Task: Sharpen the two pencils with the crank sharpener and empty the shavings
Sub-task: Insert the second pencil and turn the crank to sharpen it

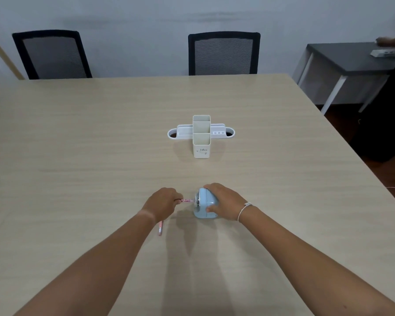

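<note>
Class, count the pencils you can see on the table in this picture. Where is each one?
2. One pencil is held by the left hand, its tip at the blue sharpener. The second pencil lies on the table, mostly hidden under the left wrist.

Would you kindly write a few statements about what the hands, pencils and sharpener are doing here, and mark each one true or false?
1. The left hand pinches a pink pencil whose tip points at the face of the blue sharpener. True.
2. The right hand is turning a crank. False: it grips the sharpener body, and no crank shows.
3. A second pencil lies on the table, partly hidden under the left wrist. True.
4. The white desk organizer holds several pencils. False: no pencils show in its compartments.
5. The sharpener stands beyond the organizer. False: it is nearer the person than the organizer.
</note>
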The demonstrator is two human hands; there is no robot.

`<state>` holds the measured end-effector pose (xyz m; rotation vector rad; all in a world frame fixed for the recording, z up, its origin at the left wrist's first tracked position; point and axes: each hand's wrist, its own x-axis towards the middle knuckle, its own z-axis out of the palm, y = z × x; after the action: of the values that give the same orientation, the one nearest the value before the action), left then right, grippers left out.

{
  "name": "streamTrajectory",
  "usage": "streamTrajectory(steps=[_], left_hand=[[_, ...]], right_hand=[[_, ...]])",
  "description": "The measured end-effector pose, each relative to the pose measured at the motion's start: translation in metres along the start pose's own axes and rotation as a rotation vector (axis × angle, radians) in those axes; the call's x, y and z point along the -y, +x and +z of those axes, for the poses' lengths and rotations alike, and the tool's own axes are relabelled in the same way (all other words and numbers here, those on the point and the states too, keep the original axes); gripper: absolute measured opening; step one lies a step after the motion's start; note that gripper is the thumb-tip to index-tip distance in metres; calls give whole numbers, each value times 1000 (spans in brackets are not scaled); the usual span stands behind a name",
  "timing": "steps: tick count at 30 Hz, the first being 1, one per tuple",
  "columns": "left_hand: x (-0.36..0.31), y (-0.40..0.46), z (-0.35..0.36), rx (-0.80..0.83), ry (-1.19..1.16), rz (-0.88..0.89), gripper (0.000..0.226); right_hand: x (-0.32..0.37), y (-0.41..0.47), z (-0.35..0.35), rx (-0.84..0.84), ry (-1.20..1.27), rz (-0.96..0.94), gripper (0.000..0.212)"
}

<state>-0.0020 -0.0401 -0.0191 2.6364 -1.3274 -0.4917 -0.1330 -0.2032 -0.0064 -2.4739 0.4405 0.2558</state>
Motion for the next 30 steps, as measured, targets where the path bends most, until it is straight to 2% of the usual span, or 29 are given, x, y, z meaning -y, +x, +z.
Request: streamTrajectory(steps=[12, 18, 23, 30], left_hand=[[20, -6, -1, -49, -13, 56, 26], [92, -33, -28, -118, -46, -183, 25], [78, -39, -17, -101, -208, -218, 21], [60, -48, 3, -142, -548, -370, 17]], right_hand=[[-1, 1, 0, 10, -1, 13, 62], [-1, 2, 0, 22, 2, 7, 61], [3, 4, 0, 27, 8, 13, 61], [3, 3, 4, 2, 29, 20, 60]])
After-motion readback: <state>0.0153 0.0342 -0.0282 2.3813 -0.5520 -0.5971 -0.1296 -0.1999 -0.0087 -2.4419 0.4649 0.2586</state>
